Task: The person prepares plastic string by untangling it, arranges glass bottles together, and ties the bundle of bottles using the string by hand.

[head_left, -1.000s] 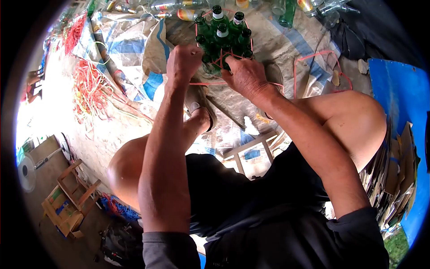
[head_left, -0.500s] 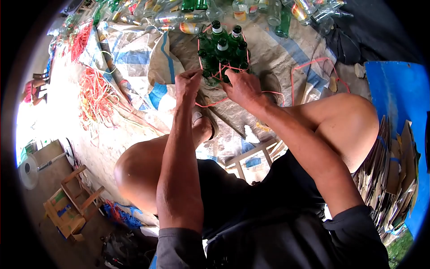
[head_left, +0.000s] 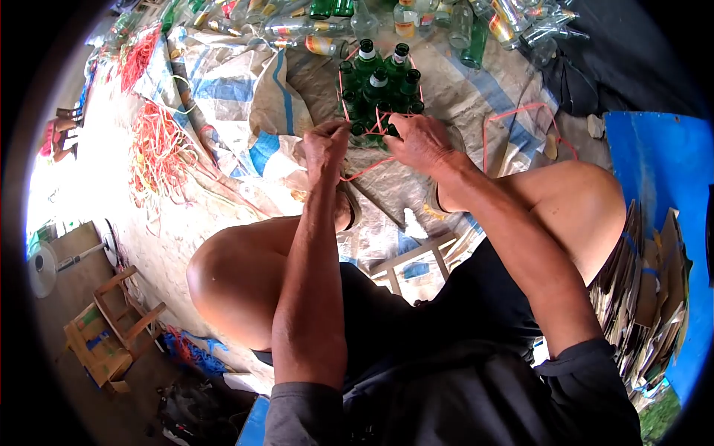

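A cluster of green glass bottles (head_left: 378, 85) stands upright on the sheeting in front of me, with pink plastic twine (head_left: 364, 169) looped around and across it. At the near left corner of the cluster, my left hand (head_left: 326, 143) is closed, its fingers pinched on the twine. My right hand (head_left: 422, 143) is at the near right side, thumb and fingers bent together around a strand. Its fingertips are partly hidden against the bottles. A loose length of twine runs below both hands.
Many clear and green bottles (head_left: 320, 46) lie along the far edge. A heap of pink twine (head_left: 158, 152) lies at left on the woven sheeting (head_left: 230, 85). Stacked flat cardboard (head_left: 643, 297) leans by a blue board (head_left: 662, 171) at right. A wooden stool (head_left: 128, 316) and a fan (head_left: 44, 267) are at lower left.
Both hands stay at the near side of the bottles; the right fingers have curled in more. The whole view has shifted slightly, so the bottles appear a little lower and further right.
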Demonstrator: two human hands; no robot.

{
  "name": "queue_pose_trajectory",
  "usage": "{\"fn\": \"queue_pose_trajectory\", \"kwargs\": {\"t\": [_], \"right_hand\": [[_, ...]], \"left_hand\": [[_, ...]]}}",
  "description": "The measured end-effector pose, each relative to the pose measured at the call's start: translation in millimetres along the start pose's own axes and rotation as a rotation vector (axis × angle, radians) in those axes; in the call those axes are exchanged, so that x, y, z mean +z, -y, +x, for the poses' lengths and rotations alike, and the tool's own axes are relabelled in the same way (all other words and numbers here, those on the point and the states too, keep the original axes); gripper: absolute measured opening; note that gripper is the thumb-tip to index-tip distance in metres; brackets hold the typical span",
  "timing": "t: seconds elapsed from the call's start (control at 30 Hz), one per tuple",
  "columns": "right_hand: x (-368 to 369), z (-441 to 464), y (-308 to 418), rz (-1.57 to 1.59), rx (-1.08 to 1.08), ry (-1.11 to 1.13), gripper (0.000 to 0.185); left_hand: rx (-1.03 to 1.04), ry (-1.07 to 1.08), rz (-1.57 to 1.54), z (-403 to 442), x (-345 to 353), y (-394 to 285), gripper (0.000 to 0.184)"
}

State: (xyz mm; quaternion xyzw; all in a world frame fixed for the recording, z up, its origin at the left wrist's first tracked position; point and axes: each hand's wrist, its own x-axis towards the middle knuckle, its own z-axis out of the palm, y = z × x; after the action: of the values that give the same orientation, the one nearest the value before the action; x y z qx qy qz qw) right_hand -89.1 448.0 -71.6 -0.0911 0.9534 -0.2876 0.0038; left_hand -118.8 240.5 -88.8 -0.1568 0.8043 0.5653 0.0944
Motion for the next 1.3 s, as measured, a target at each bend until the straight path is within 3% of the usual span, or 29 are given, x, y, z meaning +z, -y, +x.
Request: {"fn": "queue_pose_trajectory", "kwargs": {"t": [0.2,0.47,0.77,0.97,1.1,1.2,1.3], "right_hand": [[-21.0,0.8,-10.3,-0.109,-0.002,0.131,0.024],[-63.0,16.6,-32.4,-0.270,-0.038,0.304,0.033],[-79.5,18.3,-26.7,-0.262,0.086,0.359,0.034],[-84.9,18.8,-28.1,-0.273,0.060,0.279,0.033],[-84.7,33.7,-14.4,-0.285,-0.092,0.090,0.021],[-67.2,48.0,-9.6,-0.183,-0.319,0.071,0.020],[-37.4,54.7,-21.3,-0.202,-0.295,0.191,0.022]], "left_hand": [[-0.001,-0.109,-0.011,-30.9,17.5,-6.3,0.020],[0.052,-0.083,-0.230,-52.6,61.8,10.7,0.020],[0.054,-0.036,-0.173,-56.6,71.7,12.1,0.022],[0.120,0.047,-0.136,-44.8,64.2,27.1,0.021],[0.099,0.098,-0.200,-35.1,64.0,34.3,0.018],[0.014,0.167,-0.291,-27.9,61.2,30.3,0.016],[0.001,0.195,-0.232,-22.1,55.5,29.2,0.016]]}}
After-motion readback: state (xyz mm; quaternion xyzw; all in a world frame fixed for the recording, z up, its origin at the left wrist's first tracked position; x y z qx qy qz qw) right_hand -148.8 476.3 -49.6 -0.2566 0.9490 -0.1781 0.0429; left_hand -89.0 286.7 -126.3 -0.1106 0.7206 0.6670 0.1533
